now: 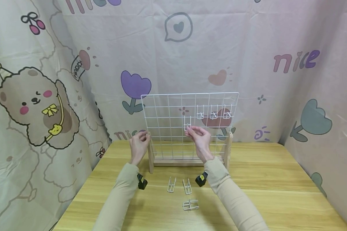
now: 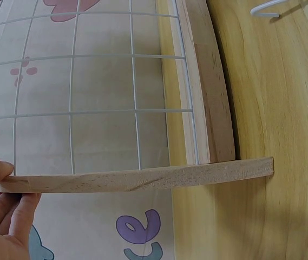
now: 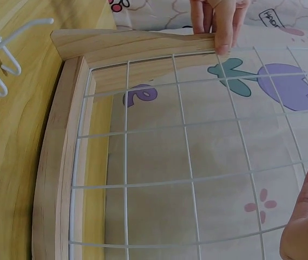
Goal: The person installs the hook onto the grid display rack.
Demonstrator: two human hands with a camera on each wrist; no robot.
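A white wire grid panel (image 1: pixel 189 93) stands upright in a wooden stand (image 1: pixel 179 162). My left hand (image 1: pixel 139 146) grips the top of the left wooden post (image 2: pixel 132 177), thumb on one side and fingers on the other in the left wrist view. At the grid's middle, my right hand (image 1: pixel 201 141) pinches the lower end of a white wire hook (image 1: pixel 187 124). Whether this hook is latched on the wires cannot be told. Three similar hooks, the left one (image 1: pixel 200 115), the middle one (image 1: pixel 214 115) and the right one (image 1: pixel 227 115), hang in a row up to the right.
On the wooden table (image 1: pixel 265 179), in front of the stand, lie three more white wire hooks: one on the left (image 1: pixel 170 191), one on the right (image 1: pixel 188 193) and one nearer (image 1: pixel 189 205). A printed curtain (image 1: pixel 176 57) hangs behind the table and at its sides.
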